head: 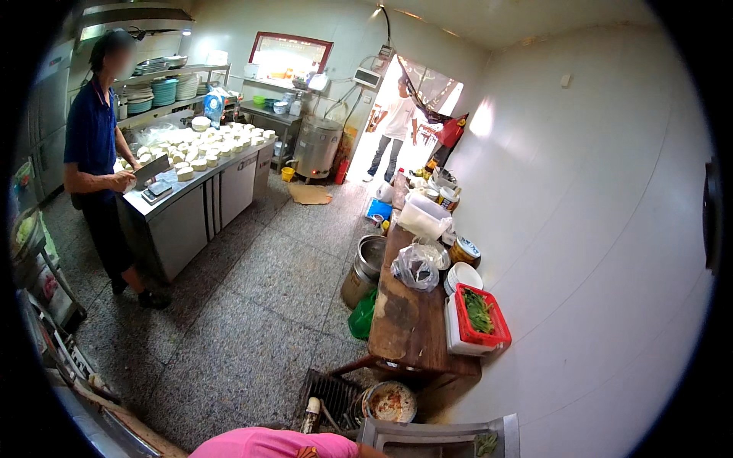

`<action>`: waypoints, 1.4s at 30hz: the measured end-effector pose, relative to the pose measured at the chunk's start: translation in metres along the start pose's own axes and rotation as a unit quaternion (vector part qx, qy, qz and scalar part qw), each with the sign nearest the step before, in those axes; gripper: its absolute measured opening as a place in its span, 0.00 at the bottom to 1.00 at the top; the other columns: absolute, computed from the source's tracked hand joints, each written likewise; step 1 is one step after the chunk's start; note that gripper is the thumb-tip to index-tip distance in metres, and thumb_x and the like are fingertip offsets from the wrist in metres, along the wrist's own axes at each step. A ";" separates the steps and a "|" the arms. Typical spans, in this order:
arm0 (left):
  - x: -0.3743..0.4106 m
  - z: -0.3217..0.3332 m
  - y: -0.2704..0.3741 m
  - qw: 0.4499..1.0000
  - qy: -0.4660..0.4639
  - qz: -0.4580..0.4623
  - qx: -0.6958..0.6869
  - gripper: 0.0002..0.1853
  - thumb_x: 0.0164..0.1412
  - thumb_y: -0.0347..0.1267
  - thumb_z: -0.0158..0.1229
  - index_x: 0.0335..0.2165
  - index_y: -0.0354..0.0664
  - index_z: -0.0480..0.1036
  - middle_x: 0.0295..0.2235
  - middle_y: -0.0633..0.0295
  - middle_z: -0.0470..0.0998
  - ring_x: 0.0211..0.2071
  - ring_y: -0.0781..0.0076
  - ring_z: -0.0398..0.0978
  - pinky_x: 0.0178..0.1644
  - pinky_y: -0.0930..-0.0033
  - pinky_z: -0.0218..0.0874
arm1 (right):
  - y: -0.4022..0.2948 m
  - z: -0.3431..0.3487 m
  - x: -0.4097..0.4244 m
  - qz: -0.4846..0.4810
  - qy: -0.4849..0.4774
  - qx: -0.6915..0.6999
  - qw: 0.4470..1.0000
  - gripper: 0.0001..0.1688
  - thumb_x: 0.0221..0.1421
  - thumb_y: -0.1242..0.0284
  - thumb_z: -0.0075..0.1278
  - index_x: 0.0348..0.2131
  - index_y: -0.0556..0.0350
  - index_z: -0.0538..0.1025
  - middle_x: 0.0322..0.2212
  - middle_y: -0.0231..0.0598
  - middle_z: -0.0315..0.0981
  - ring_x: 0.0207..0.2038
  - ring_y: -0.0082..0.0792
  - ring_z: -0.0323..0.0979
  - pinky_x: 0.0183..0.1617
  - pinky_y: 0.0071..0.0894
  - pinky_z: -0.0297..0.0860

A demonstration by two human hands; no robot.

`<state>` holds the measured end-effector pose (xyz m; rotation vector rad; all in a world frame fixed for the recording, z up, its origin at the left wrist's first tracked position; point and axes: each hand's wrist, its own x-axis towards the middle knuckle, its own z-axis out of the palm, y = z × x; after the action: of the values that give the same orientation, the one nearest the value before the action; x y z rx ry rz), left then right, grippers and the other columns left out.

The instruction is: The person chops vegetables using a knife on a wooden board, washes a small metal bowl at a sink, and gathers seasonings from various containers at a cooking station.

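Both my hands are out of view. Only my pink shirt (275, 443) and a sliver of bare arm show at the bottom edge. The arm reaches toward a stainless steel sink (509, 438), which has a few green leaves (485, 444) on its right side. Beyond the sink stands a worn wooden table (401, 338). It bears a red plastic basket (501, 320) of leafy greens (478, 310), a stack of white plates (465, 276), a clear plastic bag (417, 269) and a translucent plastic tub (424, 214).
At left, a person (91, 131) holds a cleaver (153, 168) over a steel counter (177, 229) with many dough pieces (197, 165) and a digital scale (156, 192). Another person (395, 123) stands in the doorway. A floor drain grate (329, 392) and a metal pot (358, 283) lie beside the table.
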<state>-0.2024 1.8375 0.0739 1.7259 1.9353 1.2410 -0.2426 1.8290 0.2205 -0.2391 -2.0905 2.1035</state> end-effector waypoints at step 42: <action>-0.027 0.010 0.017 0.997 -0.044 0.061 -0.016 0.28 0.56 0.42 0.42 0.52 0.40 0.52 0.54 0.45 0.53 0.38 0.44 0.69 0.40 0.52 0.63 | 0.043 0.008 -0.023 0.079 0.029 0.050 0.995 0.06 0.51 0.73 0.40 0.29 0.56 0.69 0.21 0.38 0.63 0.22 0.32 0.59 0.26 0.25 0.59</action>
<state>-0.1773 1.8159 0.0717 1.8730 1.7747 1.2072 -0.2227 1.8160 0.1774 -0.4599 -1.9867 2.2521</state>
